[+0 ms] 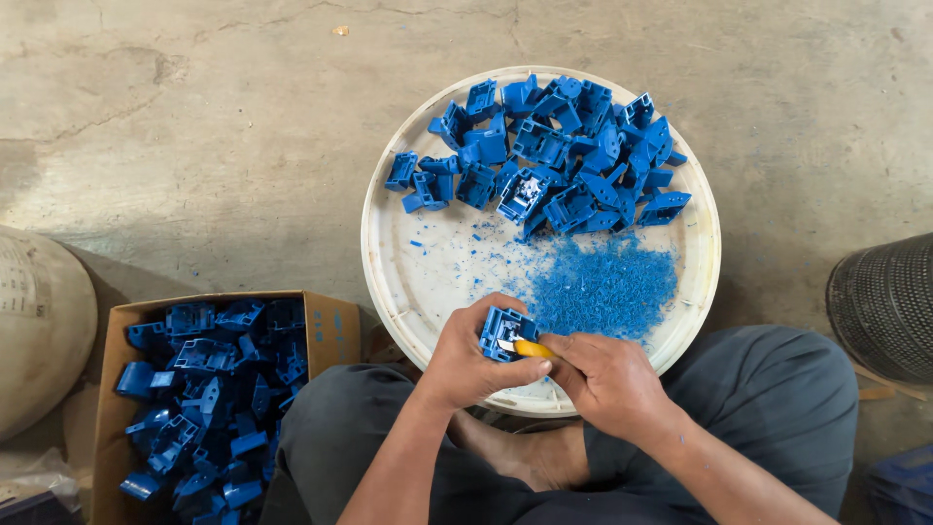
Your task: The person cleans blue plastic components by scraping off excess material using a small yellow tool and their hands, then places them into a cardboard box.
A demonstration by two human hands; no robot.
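Small blue plastic part [503, 333] pinched in left hand [473, 362] over near rim of white tray [389, 262], right hand [607, 381] closed round yellow-handled knife [528, 347] at its edge; likely light, stiff, best gripped by its outer walls.

The blue plastic part [503, 331] is a small moulded piece with open box-like walls and ribs inside. It is held above the near edge of a round white tray, tilted, with its open side turned up. The small knife [527, 347] has a yellow handle and a short pale blade. It lies almost level, the handle to the right, and the blade tip touches the near right edge of the part.
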